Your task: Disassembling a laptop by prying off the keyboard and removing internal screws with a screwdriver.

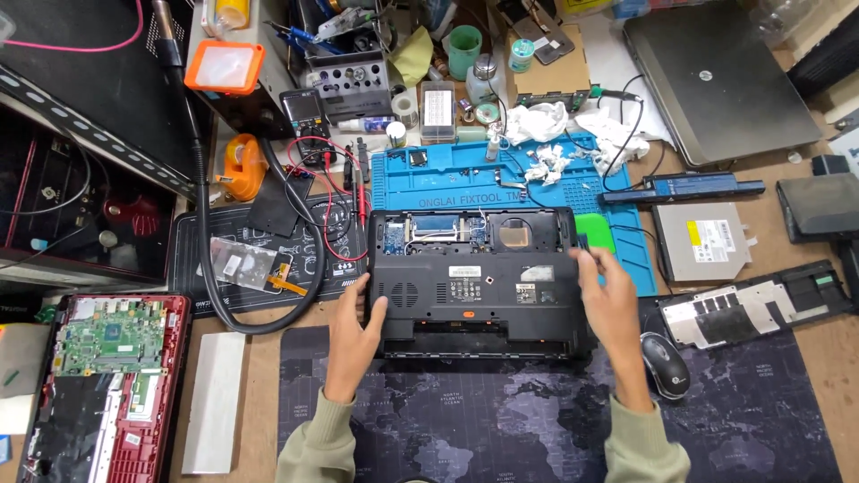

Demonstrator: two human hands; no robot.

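Black plastic laptop base (470, 282), flipped underside-up w/ top panel off, sits mid-counter, half on the dark world-map mat (537, 420), half on the blue silicone repair mat (429, 174). Left hand (358, 335) clamps its left edge, thumb on top, fingers round the side. Right hand (608, 300) at the right edge, fingers loosely spread, touching the rim but not clearly gripping. Black mouse (666, 365) just beside the right wrist. Red opened laptop (107, 385) at the counter's near-left corner; silver optical drive (702, 240) toward the right edge.
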